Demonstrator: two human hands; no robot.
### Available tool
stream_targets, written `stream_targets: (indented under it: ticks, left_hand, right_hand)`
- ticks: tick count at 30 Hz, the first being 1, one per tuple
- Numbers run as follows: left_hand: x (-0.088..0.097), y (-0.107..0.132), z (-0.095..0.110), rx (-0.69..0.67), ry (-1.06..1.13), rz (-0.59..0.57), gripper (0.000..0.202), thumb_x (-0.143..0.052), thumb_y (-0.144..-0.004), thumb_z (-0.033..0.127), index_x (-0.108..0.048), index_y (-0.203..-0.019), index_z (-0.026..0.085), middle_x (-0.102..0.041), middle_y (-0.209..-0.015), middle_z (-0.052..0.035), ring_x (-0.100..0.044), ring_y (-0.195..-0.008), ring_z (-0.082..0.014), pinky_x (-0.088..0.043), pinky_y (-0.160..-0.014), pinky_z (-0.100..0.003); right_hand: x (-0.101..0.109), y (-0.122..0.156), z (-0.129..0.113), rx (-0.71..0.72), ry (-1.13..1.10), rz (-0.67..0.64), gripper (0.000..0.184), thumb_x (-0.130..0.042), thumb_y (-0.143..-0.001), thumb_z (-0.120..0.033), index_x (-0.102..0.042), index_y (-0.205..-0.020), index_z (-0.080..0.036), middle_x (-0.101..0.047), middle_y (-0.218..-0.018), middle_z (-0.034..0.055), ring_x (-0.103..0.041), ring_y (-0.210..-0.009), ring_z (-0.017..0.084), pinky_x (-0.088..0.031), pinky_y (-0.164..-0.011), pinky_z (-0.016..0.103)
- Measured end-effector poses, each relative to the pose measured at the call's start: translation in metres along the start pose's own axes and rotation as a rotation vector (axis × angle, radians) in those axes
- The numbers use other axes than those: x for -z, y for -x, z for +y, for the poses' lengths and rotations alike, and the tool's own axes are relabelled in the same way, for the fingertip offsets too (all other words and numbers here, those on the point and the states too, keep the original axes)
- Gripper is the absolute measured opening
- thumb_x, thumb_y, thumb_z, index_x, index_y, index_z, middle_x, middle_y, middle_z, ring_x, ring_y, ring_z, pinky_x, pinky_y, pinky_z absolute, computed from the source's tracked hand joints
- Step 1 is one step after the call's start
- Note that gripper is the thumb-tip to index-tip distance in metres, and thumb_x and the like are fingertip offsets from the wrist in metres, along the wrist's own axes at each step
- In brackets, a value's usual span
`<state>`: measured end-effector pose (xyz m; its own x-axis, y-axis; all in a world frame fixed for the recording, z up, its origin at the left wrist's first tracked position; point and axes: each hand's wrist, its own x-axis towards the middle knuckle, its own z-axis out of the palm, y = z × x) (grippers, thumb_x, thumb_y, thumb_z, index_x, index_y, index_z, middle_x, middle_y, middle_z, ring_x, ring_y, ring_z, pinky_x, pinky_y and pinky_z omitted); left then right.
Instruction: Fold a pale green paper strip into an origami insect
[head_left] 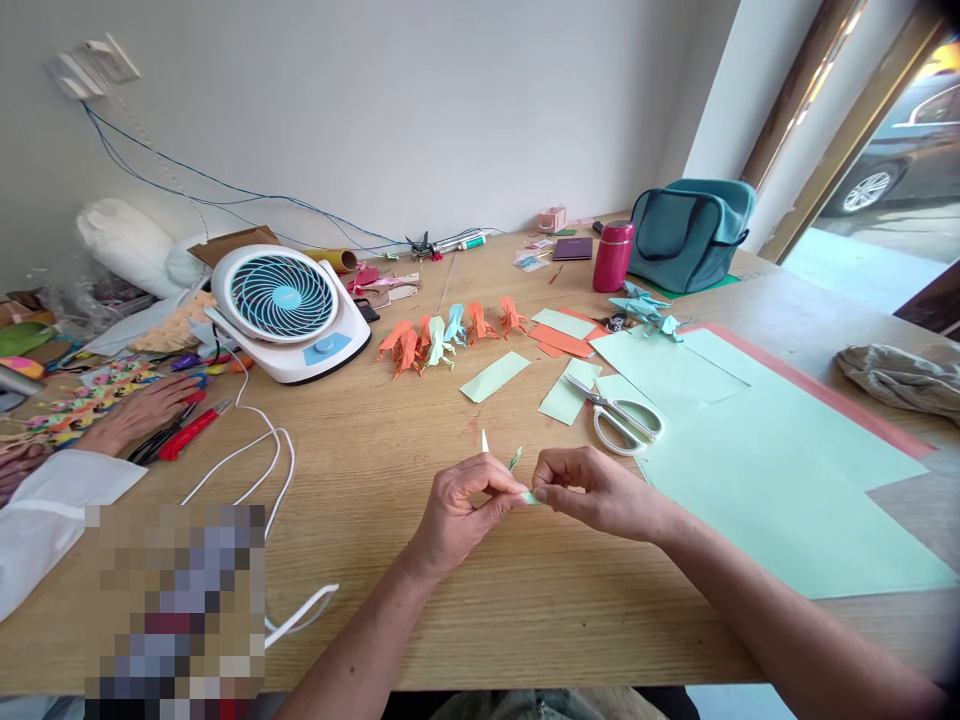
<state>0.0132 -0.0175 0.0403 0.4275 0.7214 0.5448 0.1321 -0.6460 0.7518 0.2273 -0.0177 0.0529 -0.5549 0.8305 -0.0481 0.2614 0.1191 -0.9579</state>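
Both my hands meet over the wooden table, pinching one small folded piece of light green paper between them. My left hand grips it from the left with thumb and fingers closed. My right hand pinches it from the right. Thin paper points stick up above my fingers. White-handled scissors lie just beyond my right hand. A row of folded orange and light blue paper figures stands further back.
Large light green sheets lie at right over an orange sheet. A white desk fan with its cable stands at back left. A red bottle and teal bag sit behind. Another person's hand rests at left by red pliers.
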Motion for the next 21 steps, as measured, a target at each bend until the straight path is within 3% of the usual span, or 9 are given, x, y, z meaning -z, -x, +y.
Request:
stream_targets:
  ticks: [4,10,21]
  left_hand:
    - [-0.002,0.002,-0.002,0.107,0.096,0.007,0.007,-0.073,-0.087,0.017,-0.07,-0.081,0.017,-0.064,-0.074,-0.0008,-0.058,-0.069,-0.0104,-0.046,-0.065,-0.02]
    - [-0.005,0.006,-0.006,0.238,0.26,0.027,0.01,-0.071,-0.089,0.021,-0.068,-0.08,0.016,-0.059,-0.07,0.0017,-0.052,-0.065,-0.0089,-0.042,-0.062,-0.02]
    - [-0.009,0.007,-0.005,0.227,0.278,0.075,0.011,-0.071,-0.089,0.022,-0.068,-0.08,0.016,-0.059,-0.073,0.001,-0.055,-0.069,-0.0101,-0.045,-0.064,-0.022]
  right_hand:
    - [-0.001,0.0,-0.003,0.006,0.0,0.003,0.013,-0.055,-0.09,-0.025,-0.059,-0.08,-0.017,-0.055,-0.07,-0.0031,-0.044,-0.061,0.01,-0.033,-0.055,0.023]
    - [-0.003,0.002,-0.01,0.103,0.102,0.119,0.011,-0.056,-0.089,-0.021,-0.058,-0.079,-0.017,-0.06,-0.077,-0.0003,-0.052,-0.07,0.012,-0.04,-0.065,0.025]
    - [-0.008,0.004,-0.011,0.143,0.114,0.169,0.014,-0.06,-0.09,-0.026,-0.063,-0.08,-0.017,-0.06,-0.077,0.0004,-0.052,-0.068,0.012,-0.042,-0.064,0.026]
